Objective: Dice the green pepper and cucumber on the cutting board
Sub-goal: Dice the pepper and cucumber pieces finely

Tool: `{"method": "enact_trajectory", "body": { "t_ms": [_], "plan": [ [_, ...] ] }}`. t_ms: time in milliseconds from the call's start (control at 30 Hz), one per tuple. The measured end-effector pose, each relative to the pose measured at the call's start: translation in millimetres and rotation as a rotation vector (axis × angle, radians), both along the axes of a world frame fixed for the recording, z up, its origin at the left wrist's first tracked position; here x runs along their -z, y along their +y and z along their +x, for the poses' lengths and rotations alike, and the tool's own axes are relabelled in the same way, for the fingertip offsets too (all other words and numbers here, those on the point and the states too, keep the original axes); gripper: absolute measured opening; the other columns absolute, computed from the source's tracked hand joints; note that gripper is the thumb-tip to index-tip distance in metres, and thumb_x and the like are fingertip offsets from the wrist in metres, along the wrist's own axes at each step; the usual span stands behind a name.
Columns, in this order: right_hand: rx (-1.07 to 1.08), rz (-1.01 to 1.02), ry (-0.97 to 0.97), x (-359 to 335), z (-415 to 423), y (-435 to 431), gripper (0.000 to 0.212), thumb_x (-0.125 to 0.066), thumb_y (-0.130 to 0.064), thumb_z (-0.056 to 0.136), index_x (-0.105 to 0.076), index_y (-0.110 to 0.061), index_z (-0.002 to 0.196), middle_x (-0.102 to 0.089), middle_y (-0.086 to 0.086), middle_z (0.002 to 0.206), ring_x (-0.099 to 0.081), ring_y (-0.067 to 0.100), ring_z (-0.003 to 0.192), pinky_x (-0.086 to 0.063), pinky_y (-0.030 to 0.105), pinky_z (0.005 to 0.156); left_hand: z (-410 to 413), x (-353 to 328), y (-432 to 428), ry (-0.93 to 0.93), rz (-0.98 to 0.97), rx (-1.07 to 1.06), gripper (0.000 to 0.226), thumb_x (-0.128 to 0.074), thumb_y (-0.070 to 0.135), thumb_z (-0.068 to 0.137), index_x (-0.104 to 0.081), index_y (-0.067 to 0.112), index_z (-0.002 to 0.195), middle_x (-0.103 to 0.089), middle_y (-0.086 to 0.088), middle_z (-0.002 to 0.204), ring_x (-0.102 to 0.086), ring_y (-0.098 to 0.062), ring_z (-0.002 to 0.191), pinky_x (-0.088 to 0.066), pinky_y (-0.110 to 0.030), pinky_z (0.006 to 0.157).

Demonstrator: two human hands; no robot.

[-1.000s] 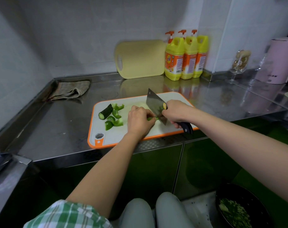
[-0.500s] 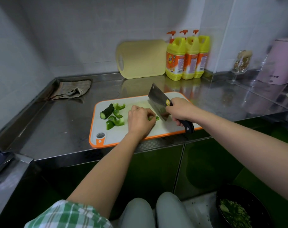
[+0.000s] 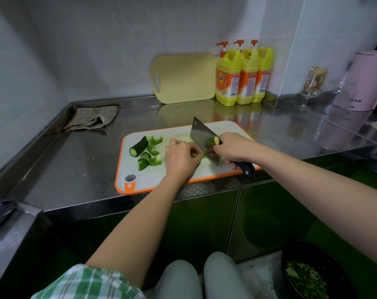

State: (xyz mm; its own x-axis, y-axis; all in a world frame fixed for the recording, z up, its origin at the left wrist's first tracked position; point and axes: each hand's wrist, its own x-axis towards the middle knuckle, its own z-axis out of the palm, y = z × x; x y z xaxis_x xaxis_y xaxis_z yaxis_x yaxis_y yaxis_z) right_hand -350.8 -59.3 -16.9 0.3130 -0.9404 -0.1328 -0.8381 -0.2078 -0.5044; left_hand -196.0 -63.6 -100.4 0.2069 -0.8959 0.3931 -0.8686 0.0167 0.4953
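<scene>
Right hand (image 3: 230, 149): grip clamped round the cleaver (image 3: 201, 140) handle, blade edge down on a green pepper strip (image 3: 203, 156) mid cutting board (image 3: 140, 175). Left hand (image 3: 180, 158): grip curled, fingertips pinching that strip just beside the blade. Cucumber stub (image 3: 138, 146) and pepper pieces (image 3: 151, 157) lie at the board's left end, on the steel table (image 3: 75, 169).

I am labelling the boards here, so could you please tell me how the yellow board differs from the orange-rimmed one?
The yellow board stands on edge against the wall; the orange-rimmed board lies flat on the counter, carrying pepper pieces. The yellow board is one colour; the orange-rimmed board is white with an orange edge. Both have rounded corners and a hole.
</scene>
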Motion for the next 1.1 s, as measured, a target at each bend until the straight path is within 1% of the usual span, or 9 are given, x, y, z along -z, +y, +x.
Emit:
{"method": "enact_trajectory", "body": {
  "t_ms": [133,267,400,500,633,800,900,1000,1100],
  "plan": [
    [0.004,0.014,0.020,1,3,-3,0.017,-0.038,-0.008,0.093,-0.050,-0.001,0.084,-0.053,0.011,0.057,-0.049,0.019,0.033,-0.039,0.019,0.037,-2,-4,4,-0.039,-0.037,0.005,0.008,-0.069,0.036,0.082,-0.074,0.032,0.088,-0.064,0.003,0.084,-0.043,-0.022,0.103,-0.028,-0.029,0.075],
    [0.023,-0.021,0.049,4,11,-4,0.017,-0.038,-0.007,0.092,-0.050,0.000,0.082,-0.055,0.014,0.060,-0.051,0.021,0.036,-0.042,0.021,0.039,-2,-6,7,-0.057,-0.061,-0.001,0.010,-0.069,0.037,0.083,-0.075,0.032,0.088,-0.066,0.006,0.081,-0.044,-0.023,0.101,-0.028,-0.030,0.075],
    [0.072,-0.069,-0.011,14,14,-8,0.014,-0.037,-0.008,0.094,-0.050,-0.001,0.092,-0.058,0.019,0.063,-0.054,0.025,0.039,-0.041,0.022,0.037,-3,-8,10,-0.073,-0.028,-0.009,0.013,-0.066,0.035,0.081,-0.075,0.035,0.092,-0.065,0.005,0.086,-0.043,-0.022,0.103,-0.024,-0.029,0.075],
    [0.085,-0.107,-0.058,14,9,-11,0.018,-0.037,-0.012,0.095,-0.050,-0.002,0.087,-0.057,0.016,0.060,-0.055,0.025,0.040,-0.041,0.022,0.037,-3,-10,11,-0.083,-0.005,0.002,0.017,-0.066,0.030,0.081,-0.074,0.034,0.095,-0.064,0.004,0.088,-0.043,-0.022,0.105,-0.024,-0.029,0.077],
    [0.038,-0.085,-0.039,3,3,-5,0.018,-0.038,-0.012,0.094,-0.049,-0.002,0.084,-0.060,0.022,0.069,-0.056,0.028,0.046,-0.041,0.023,0.039,-3,-8,10,-0.049,0.002,-0.019,0.014,-0.065,0.029,0.080,-0.072,0.033,0.091,-0.063,0.001,0.090,-0.044,-0.022,0.106,-0.025,-0.028,0.076],
    [0.003,-0.041,0.048,0,5,2,0.016,-0.038,-0.008,0.092,-0.050,0.000,0.084,-0.060,0.020,0.070,-0.054,0.023,0.039,-0.037,0.017,0.034,-3,-8,10,-0.037,0.012,-0.030,0.012,-0.066,0.030,0.078,-0.072,0.034,0.087,-0.062,0.001,0.088,-0.044,-0.022,0.103,-0.020,-0.027,0.072],
    [0.014,-0.035,0.072,4,10,1,0.017,-0.038,-0.007,0.092,-0.050,0.000,0.080,-0.058,0.017,0.063,-0.053,0.021,0.037,-0.036,0.016,0.033,-4,-10,12,-0.040,0.020,-0.042,0.012,-0.065,0.031,0.078,-0.072,0.035,0.087,-0.060,0.000,0.089,-0.044,-0.022,0.102,-0.017,-0.026,0.070],
    [0.034,-0.045,0.096,6,17,-1,0.016,-0.038,-0.006,0.092,-0.050,0.000,0.083,-0.059,0.018,0.062,-0.054,0.022,0.037,-0.039,0.017,0.036,-4,-10,13,-0.046,0.025,-0.050,0.012,-0.065,0.033,0.078,-0.072,0.037,0.088,-0.059,-0.001,0.092,-0.044,-0.024,0.103,-0.020,-0.027,0.072],
    [0.062,-0.078,0.046,10,17,-5,0.012,-0.037,-0.006,0.093,-0.048,-0.001,0.090,-0.057,0.016,0.062,-0.053,0.018,0.032,-0.037,0.017,0.033,-6,-14,17,-0.078,0.022,-0.039,0.016,-0.066,0.036,0.077,-0.073,0.034,0.092,-0.061,0.000,0.090,-0.043,-0.023,0.105,-0.024,-0.030,0.075]
  ]
}}
